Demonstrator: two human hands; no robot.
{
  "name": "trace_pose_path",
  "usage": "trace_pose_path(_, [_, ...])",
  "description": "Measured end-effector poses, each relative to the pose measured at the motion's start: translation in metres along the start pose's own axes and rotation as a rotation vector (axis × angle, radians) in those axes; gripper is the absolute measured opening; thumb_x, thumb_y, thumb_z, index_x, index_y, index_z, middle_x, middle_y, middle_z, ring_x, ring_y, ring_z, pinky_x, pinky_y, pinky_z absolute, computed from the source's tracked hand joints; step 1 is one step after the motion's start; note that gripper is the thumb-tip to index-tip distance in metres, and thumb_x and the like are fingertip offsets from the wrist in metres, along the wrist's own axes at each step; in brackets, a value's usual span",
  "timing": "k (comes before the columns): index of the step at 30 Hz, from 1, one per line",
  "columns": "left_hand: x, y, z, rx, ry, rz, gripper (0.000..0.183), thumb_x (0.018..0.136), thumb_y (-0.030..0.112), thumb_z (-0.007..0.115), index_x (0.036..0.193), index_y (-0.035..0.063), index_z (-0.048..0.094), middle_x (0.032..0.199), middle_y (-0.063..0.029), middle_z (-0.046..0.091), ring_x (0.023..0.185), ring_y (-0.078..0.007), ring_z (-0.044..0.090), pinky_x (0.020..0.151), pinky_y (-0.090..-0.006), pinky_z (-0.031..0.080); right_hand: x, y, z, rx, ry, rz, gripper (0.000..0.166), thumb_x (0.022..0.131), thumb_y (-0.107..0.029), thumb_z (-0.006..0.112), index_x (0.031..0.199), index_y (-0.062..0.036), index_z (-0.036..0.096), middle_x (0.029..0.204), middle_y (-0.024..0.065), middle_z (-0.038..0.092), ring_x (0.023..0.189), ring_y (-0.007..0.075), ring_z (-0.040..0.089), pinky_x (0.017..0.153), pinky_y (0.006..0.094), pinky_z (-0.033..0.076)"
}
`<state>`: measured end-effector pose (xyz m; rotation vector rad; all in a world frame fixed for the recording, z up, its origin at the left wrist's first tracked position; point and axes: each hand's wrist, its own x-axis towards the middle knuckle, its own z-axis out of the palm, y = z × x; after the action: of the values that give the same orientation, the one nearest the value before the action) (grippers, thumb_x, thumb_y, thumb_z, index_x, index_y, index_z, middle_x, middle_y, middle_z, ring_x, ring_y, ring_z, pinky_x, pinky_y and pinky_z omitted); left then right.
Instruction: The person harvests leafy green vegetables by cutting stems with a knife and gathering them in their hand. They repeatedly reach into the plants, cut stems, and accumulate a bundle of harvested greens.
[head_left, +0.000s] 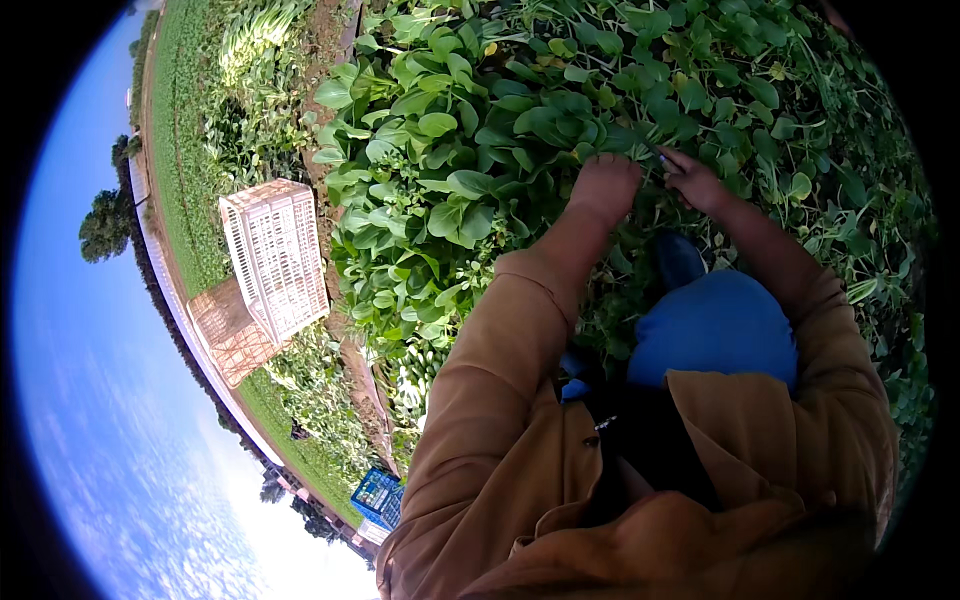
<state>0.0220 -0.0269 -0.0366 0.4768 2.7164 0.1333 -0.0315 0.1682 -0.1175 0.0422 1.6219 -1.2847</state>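
My left hand (606, 186) is curled into the leafy greens, its fingers closed on a leafy green plant (551, 124) with broad, spoon-shaped leaves. The plant's base is hidden by the hand and the foliage. Just to the right, my right hand (697, 182) grips a small tool, seemingly a knife (664, 160). A pale part of it shows at the fingers, and its tip points in among stems close to my left hand. The two hands are a short gap apart, low over the plants.
Dense leafy greens (420, 217) stand at the left, and looser weedy growth (810, 150) spreads right. Pale plastic crates (281, 259) sit beyond a soil strip (352, 345). A blue crate (379, 496) is farther off. Cut greens (259, 37) lie upper left. My blue-clad knee (716, 326) and dark boot (679, 259) are below the hands.
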Motion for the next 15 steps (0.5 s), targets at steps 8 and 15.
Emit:
trace_pose_path(8, [-0.037,-0.047,0.015,-0.252,-0.204,-0.454,0.033,0.081,0.007,0.057,0.114,0.0056,0.051,0.13,-0.0185,0.043,0.102,-0.0359,0.06,0.078,-0.0443,0.053,-0.017,-0.01,0.043,-0.196,-0.183,-0.328,0.062,0.09,0.002,0.043,0.147,-0.0104,0.023,0.142,0.0208,0.04,0.134,0.0262,0.037,0.104,0.0295,0.034])
trace_pose_path(15, [-0.045,-0.037,0.037,-0.235,-0.203,-0.538,0.036,0.079,0.004,0.057,0.114,-0.0012,0.048,0.134,-0.0248,0.039,0.113,-0.0352,0.054,0.086,-0.0417,0.052,0.045,0.044,0.076,-0.106,-0.109,-0.548,0.063,0.09,-0.002,0.044,0.148,-0.0115,0.021,0.136,0.0203,0.047,0.122,0.0261,0.05,0.096,0.032,0.041])
